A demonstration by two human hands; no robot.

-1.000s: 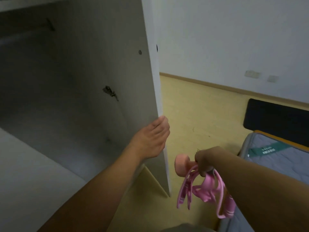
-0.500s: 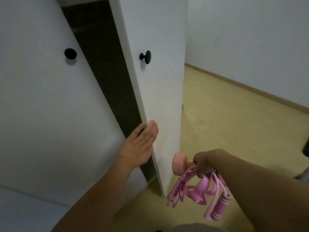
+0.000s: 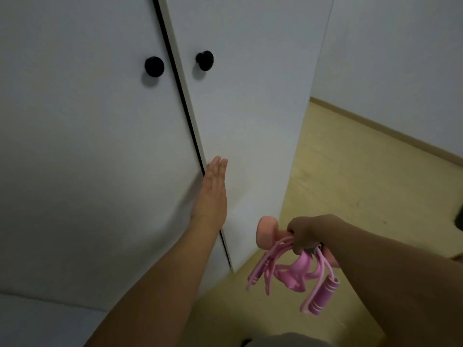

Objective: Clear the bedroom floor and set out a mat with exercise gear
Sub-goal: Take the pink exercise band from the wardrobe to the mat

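My right hand (image 3: pixel 304 235) is closed around a small pink dumbbell (image 3: pixel 266 232) and a bundle of pink resistance bands (image 3: pixel 295 274) that hang below the fist, one foam handle (image 3: pixel 324 295) dangling lowest. My left hand (image 3: pixel 211 191) lies flat, fingers straight and together, against the lower part of the right wardrobe door (image 3: pixel 250 116). That door sits almost flush with the left door (image 3: pixel 87 134), a thin dark gap between them.
Two black round knobs (image 3: pixel 154 66) (image 3: pixel 204 60) sit on the white wardrobe doors. Yellow floor (image 3: pixel 363 196) stretches to the right up to a white wall with a wooden skirting board (image 3: pixel 390 134). A dark object's edge (image 3: pixel 459 219) shows at far right.
The right wardrobe door swung from wide open to nearly closed under my left hand's push. My view turned left, so the bed left the picture. My right hand kept holding the pink gear.
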